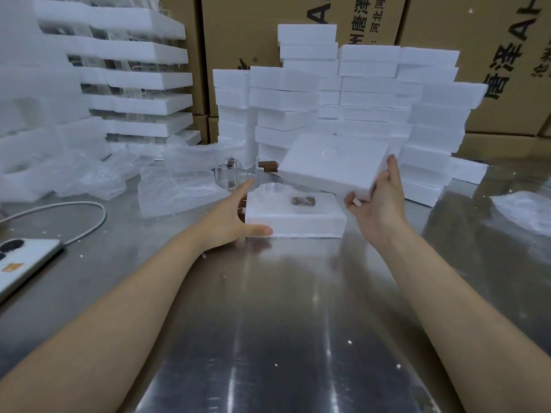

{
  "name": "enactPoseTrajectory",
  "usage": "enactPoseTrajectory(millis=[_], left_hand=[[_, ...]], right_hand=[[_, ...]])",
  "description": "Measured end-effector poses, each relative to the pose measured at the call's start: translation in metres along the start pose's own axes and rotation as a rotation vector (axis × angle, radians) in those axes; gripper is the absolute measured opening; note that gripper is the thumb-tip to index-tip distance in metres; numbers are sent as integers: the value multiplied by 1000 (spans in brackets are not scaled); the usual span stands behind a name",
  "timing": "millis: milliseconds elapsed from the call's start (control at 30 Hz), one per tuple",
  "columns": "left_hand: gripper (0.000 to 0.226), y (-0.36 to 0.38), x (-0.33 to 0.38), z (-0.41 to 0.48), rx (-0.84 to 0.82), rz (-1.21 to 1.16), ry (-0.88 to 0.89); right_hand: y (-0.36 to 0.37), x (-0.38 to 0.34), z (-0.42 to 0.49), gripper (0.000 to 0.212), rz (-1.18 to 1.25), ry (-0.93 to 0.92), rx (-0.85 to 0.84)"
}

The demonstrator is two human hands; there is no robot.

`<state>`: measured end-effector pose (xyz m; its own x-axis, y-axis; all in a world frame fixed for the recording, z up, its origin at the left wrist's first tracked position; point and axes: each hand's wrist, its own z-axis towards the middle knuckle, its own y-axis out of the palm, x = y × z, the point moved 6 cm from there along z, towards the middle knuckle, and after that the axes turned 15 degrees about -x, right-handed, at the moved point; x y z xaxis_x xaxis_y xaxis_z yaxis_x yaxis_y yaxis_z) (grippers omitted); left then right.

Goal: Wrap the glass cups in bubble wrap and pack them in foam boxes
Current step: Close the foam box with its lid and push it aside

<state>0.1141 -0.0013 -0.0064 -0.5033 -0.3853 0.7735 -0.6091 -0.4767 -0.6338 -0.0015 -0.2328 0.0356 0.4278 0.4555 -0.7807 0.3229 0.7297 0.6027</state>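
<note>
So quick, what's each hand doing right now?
Left hand: open, straight fingers against the foam box.
Right hand: gripping the foam lid, tilted above the box.

Left hand [231, 214] reaches low, fingers [243, 190] apparently straight; right hand [378, 204], raised, grips a foam lid [334, 162].
</note>
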Motion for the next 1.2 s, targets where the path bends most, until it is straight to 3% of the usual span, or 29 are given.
enactPoseTrajectory(millis=[67,133,267,433,567,633,833,967,1200], left_hand=[[123,2,1,1,6,29,-1],[127,2,1,1,11,0,7],[132,4,12,-1,87,-15,102],[114,4,35,-5,284,-212,274],[97,6,33,-4,283,-222,239],[88,5,31,-3,272,-229,201],[78,6,23,1,210,-259,140],[82,5,17,6,136,-311,131],[81,1,11,8,72,-302,117]], right_hand=[[2,8,0,21,209,78,-37],[3,11,-1,11,268,91,-86],[3,14,-1,5,-22,86,-153],[8,15,-4,28,-532,-15,-155],[14,8,-7,36,-892,-136,-177],[12,12,-2,40,-958,-114,-196],[2,29,3,45,-922,2,-239],[2,27,3,29,-945,-47,-246],[-2,36,6,18,-874,56,-400]])
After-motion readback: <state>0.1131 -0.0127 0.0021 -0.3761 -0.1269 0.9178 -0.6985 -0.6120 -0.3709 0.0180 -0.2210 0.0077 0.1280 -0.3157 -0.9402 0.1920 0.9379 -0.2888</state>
